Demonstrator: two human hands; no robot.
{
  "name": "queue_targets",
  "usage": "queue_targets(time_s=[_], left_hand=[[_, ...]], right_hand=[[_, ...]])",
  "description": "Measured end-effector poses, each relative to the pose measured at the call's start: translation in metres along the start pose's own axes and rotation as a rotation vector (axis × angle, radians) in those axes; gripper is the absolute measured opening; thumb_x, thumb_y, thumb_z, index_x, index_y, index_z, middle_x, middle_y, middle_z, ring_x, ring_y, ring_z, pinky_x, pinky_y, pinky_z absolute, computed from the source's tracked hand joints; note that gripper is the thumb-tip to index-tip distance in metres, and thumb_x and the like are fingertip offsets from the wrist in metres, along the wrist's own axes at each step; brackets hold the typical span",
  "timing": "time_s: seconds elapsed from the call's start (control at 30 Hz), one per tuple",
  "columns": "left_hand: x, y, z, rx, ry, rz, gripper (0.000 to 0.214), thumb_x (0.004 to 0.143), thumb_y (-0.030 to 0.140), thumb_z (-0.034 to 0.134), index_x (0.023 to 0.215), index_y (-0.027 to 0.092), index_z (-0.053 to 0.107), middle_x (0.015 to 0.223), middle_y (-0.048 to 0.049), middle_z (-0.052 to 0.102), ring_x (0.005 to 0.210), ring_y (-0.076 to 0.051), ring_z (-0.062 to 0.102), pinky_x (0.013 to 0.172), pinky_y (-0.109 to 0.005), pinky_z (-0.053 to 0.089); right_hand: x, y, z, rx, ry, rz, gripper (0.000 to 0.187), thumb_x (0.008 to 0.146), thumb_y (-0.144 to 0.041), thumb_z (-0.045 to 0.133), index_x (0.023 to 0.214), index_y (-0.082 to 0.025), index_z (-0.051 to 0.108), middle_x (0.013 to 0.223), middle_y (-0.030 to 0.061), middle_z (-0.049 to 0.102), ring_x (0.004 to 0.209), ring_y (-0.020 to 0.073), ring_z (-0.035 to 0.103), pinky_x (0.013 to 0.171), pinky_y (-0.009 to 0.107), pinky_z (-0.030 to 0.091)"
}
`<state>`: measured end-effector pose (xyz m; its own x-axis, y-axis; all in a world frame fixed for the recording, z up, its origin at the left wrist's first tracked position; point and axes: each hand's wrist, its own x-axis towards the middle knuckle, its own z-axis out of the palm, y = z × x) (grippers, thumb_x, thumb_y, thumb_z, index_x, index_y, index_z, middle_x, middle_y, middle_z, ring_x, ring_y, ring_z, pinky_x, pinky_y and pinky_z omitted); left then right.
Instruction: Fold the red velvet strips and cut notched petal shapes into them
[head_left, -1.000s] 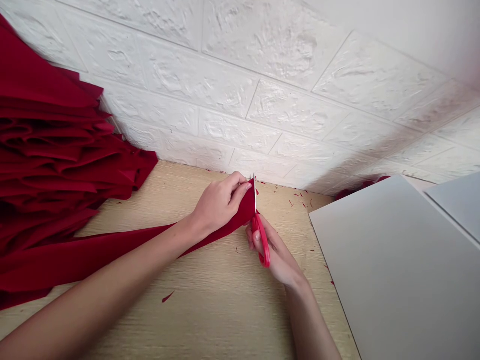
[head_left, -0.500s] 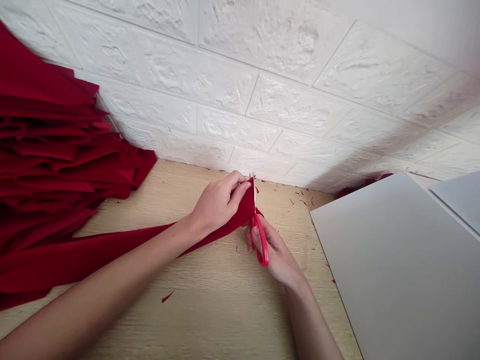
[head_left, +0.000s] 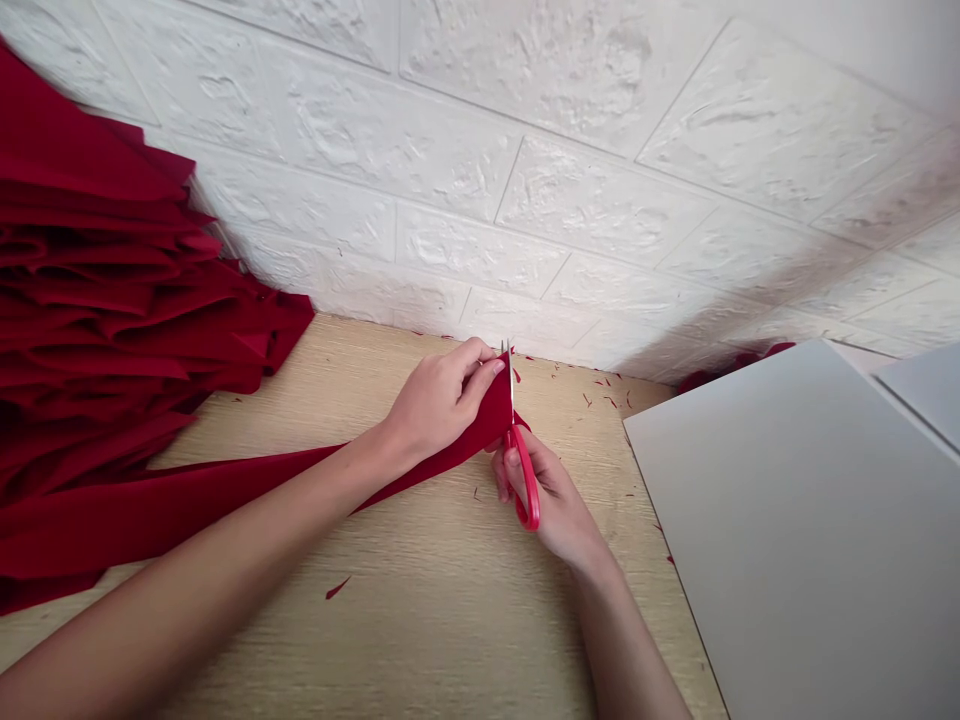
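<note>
The left hand (head_left: pixel 439 402) is closed on a strip of dark red fabric (head_left: pixel 486 420), pinching it just beside the red-handled scissors (head_left: pixel 527 480), which the right hand (head_left: pixel 551 500) grips with their blades across the cloth, both hands above a pale wooden worktop (head_left: pixel 450 620).

- scissors blades (head_left: pixel 509 372): bare metal, shiny
- scissors handles (head_left: pixel 528 480): red plastic, glossy
- cloth (head_left: pixel 97 300): deep red, matt, soft, felt-like
- tabletop (head_left: pixel 300 630): pale wood-grain finish, fairly smooth
- wall (head_left: pixel 450 130): white, rough, w/ brick texture
- board (head_left: pixel 795 540): grey, smooth, matt
</note>
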<state>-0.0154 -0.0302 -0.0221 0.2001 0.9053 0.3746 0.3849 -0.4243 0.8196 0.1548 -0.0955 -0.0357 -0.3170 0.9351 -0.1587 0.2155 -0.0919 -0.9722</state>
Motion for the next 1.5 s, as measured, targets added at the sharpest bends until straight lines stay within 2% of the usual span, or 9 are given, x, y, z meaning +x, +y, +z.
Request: queue_targets(time_s=[0.17,0.43,0.83,1.23,1.5], left_hand=[[-0.0002,-0.0004,-0.0001,0.001,0.009,0.008,0.023,0.100,0.030,0.046,0.082,0.019,0.057,0.064,0.0038,0.057,0.054,-0.010,0.046,0.057,-0.026,0.034],[-0.0005,-0.0008,0.0001,-0.005,0.004,-0.012,0.023,0.100,0.031,0.045,0.083,0.019,0.056,0.063,0.0041,0.055,0.055,-0.011,0.046,0.057,-0.026,0.034],[0.0001,-0.0024,-0.0007,-0.001,0.005,-0.005,0.024,0.100,0.031,0.046,0.082,0.019,0.057,0.063,0.0043,0.054,0.056,-0.011,0.046,0.058,-0.026,0.034],[-0.0020,-0.0021,0.0003,-0.023,-0.040,0.012,0.023,0.100,0.030,0.046,0.085,0.018,0.059,0.067,0.0036,0.058,0.058,-0.010,0.048,0.059,-0.026,0.035],[-0.0026,-0.0033,0.0029,-0.009,-0.046,0.011,0.026,0.101,0.032,0.046,0.083,0.018,0.059,0.066,0.0042,0.056,0.057,-0.010,0.047,0.058,-0.026,0.034]], right_hand=[[0.0003,-0.0010,-0.0004,-0.012,0.005,-0.017,0.047,0.093,-0.066,0.049,0.075,-0.023,0.045,0.070,-0.0029,0.046,0.062,0.0127,0.039,0.058,0.026,0.038],[-0.0003,0.0008,0.0016,-0.001,0.014,-0.018,0.043,0.094,-0.065,0.049,0.085,-0.023,0.049,0.068,-0.0042,0.044,0.059,0.0127,0.038,0.057,0.027,0.036],[-0.0002,0.0054,0.0023,0.005,0.018,-0.029,0.041,0.095,-0.062,0.050,0.083,-0.023,0.046,0.063,-0.0061,0.043,0.054,0.0113,0.037,0.053,0.027,0.031],[-0.0007,0.0008,0.0039,-0.026,0.027,-0.009,0.049,0.095,-0.067,0.046,0.073,-0.023,0.043,0.058,-0.0044,0.046,0.056,0.0126,0.043,0.054,0.027,0.035],[0.0011,0.0067,0.0029,-0.023,0.050,-0.014,0.049,0.094,-0.067,0.048,0.072,-0.023,0.043,0.054,-0.0052,0.046,0.051,0.0110,0.040,0.051,0.025,0.035]])
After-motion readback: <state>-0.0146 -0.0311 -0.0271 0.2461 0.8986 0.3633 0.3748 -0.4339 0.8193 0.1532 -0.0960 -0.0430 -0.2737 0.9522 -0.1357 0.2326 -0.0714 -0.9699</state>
